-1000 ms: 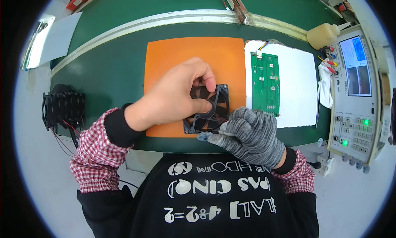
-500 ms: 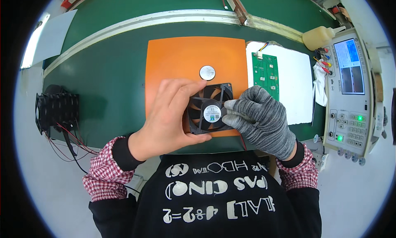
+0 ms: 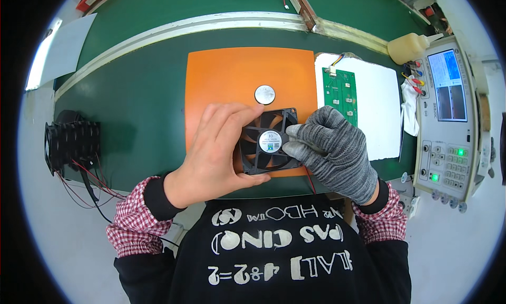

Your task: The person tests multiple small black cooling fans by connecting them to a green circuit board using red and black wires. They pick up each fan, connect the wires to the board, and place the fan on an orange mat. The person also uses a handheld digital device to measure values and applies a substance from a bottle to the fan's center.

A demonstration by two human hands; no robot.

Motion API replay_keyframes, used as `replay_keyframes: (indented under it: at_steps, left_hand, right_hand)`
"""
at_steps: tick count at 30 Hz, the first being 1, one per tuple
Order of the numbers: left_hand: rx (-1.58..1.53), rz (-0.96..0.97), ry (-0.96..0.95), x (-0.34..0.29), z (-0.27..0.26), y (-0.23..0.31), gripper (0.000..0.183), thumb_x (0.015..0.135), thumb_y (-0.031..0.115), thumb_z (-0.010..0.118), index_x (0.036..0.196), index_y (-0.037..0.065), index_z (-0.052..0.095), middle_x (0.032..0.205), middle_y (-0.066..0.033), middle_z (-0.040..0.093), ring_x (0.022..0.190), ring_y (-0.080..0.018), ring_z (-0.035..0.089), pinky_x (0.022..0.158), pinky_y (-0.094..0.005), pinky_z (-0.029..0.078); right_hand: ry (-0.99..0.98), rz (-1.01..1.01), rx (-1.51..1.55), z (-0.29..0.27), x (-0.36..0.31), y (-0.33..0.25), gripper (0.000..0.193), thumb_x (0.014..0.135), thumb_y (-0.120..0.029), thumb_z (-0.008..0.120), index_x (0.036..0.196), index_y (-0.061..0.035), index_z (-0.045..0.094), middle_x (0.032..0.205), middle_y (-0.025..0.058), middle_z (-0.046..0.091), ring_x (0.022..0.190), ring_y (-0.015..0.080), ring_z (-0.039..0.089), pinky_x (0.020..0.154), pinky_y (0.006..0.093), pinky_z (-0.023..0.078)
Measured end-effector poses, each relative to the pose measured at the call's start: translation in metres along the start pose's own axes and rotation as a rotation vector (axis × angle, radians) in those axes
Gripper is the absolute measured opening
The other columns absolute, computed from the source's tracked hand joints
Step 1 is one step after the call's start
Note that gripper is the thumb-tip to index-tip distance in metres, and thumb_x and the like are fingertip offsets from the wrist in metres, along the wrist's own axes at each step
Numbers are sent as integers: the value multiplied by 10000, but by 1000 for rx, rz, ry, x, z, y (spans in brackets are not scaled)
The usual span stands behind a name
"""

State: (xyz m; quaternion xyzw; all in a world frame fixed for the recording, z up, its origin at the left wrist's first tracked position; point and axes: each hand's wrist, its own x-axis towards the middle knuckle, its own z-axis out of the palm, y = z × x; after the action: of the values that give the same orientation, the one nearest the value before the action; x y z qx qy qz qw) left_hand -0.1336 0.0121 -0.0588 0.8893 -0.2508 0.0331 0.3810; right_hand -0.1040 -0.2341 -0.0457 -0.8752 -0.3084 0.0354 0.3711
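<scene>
A square black cooling fan (image 3: 255, 162) is held tilted above the orange mat (image 3: 224, 72), its round white hub label (image 3: 270, 141) facing up. My bare left hand (image 3: 215, 146) grips the fan's left side, fingers along the far edge and thumb at the near edge. On the right, my right hand (image 3: 334, 148) wears a grey knitted glove. Its fingers are pinched together over the fan's right side, their tips beside the hub; what exactly they pinch there is hidden. Red wire (image 3: 309, 180) hangs from the fan's near right corner. Just beyond the fan lies a silver metal disc (image 3: 264, 95).
A green circuit board (image 3: 340, 93) with a wired connector rests on a white pad (image 3: 377, 114). Several stacked black fans (image 3: 73, 143) with trailing wires stand far left. At the right are a bench instrument (image 3: 447, 119) with a lit screen and a cream squeeze bottle (image 3: 408, 48).
The hub label has turned slightly within the fan frame. The fan itself has shifted a little toward me. Both hands keep nearly the same hold.
</scene>
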Motion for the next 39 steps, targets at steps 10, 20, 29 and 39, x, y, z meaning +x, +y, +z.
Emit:
replay_keyframes:
  at_steps: [10,20,29,39]
  left_hand:
    - [270,273,26,-7,-16,3,769,641,532,834,1220,59,655,1396,-225,487,1251,-404,489,1034,-471,408]
    - [226,252,-90,-1,-5,10,432,662,215,841,984,8,639,1445,-273,450,1283,-432,481,1030,-475,447]
    - [258,48,288,27,-33,-20,723,669,280,867,1309,104,584,1328,-218,471,1191,-404,479,987,-462,433]
    - [1182,-439,550,-89,-200,-17,787,680,310,857,1379,109,554,1417,-221,515,1304,-403,482,1080,-478,391]
  right_hand:
    - [-35,-37,-96,-2,2,-2,235,869,-220,729,1027,-46,727,856,98,579,680,254,647,604,359,530]
    - [319,-154,-823,-17,-11,-15,256,840,-125,740,1079,-39,703,899,100,646,715,238,630,644,336,509]
    - [579,-35,-188,-30,-10,41,253,829,-16,760,1074,-31,702,904,69,627,813,167,609,734,284,500]
    - [513,30,59,-23,-19,49,253,871,46,699,1121,28,673,955,81,591,890,192,641,811,301,528]
